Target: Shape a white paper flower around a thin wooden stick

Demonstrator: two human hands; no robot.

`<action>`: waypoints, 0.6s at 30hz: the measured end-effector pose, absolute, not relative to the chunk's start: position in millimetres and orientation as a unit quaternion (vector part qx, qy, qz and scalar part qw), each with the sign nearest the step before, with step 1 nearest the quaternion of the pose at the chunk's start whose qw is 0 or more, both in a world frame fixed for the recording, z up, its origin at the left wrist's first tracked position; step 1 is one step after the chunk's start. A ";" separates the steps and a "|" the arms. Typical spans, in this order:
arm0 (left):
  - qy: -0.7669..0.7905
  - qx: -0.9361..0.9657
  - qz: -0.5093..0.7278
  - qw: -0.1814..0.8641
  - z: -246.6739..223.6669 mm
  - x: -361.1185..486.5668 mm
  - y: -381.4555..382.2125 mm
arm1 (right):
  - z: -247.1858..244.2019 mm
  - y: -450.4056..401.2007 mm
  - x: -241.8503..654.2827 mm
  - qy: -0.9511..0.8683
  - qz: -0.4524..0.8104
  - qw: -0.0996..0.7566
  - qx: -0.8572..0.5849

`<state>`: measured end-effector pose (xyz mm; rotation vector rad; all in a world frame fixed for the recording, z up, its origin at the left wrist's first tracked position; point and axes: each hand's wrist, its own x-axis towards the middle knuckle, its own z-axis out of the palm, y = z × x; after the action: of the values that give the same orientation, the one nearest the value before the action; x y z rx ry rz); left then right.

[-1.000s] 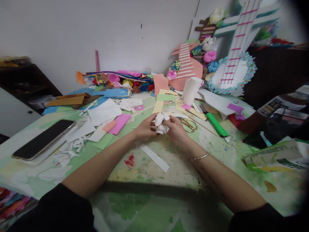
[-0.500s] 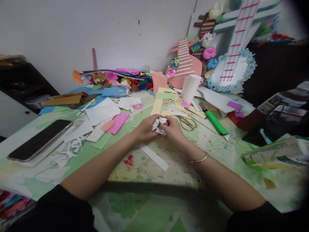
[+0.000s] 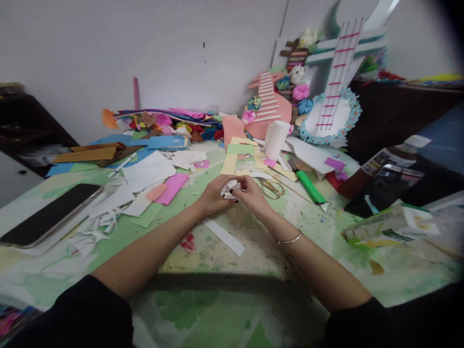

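Note:
A crumpled piece of white paper (image 3: 229, 188) sits between my two hands, over the near middle of the table. My left hand (image 3: 213, 195) is wrapped round its left side. From the right, my right hand (image 3: 253, 194) presses it with thumb and fingers; a silver bangle is on that wrist. Parts of the paper are hidden by the fingers. Just below the hands lies a flat white paper strip (image 3: 224, 237). Gold-handled scissors (image 3: 271, 188) rest right of my right hand, close to a green utility knife (image 3: 310, 186).
A phone (image 3: 50, 215) lies at left beside white paper scraps (image 3: 148, 170). Paper instruments, among them a pink one (image 3: 273, 111), lean at the back near a white paper roll (image 3: 277, 139). A bottle (image 3: 380, 166) and a drink carton (image 3: 391, 224) are at right.
The view has swung a little to the right, so things appear shifted left. My fingers have changed position slightly on the crumpled paper, which stays between both hands.

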<state>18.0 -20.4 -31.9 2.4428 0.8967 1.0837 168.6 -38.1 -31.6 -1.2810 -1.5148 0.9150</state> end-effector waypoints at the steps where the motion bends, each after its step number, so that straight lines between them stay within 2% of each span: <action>1: 0.331 0.844 0.394 0.153 -33.0 17.3 -19.2 | -25.6 -40.7 172.3 -0.618 0.372 0.467 -0.512; 6: 0.375 0.826 0.395 0.149 -38.1 14.6 -14.4 | 15.6 -81.1 198.6 -0.670 0.278 0.499 -0.475; 10: 0.409 0.816 0.376 0.159 -38.1 13.7 -14.7 | 31.1 -135.7 226.4 -0.660 0.131 0.579 -0.460; 14: 0.449 0.798 0.363 0.171 -38.5 12.7 -15.5 | 18.9 -189.5 270.1 -0.480 -0.177 0.690 -0.513; 16: 0.454 0.795 0.365 0.166 -40.2 12.5 -15.0 | 6.3 -212.7 305.1 -0.363 -0.284 0.682 -0.568; 18: 0.454 0.796 0.370 0.152 -42.5 12.6 -14.0 | -8.6 -230.4 349.9 -0.273 -0.321 0.653 -0.630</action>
<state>12.6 -14.0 -42.5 2.2832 1.3034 1.0623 349.9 -230.4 -8.6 -1.4289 -0.6203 -0.7281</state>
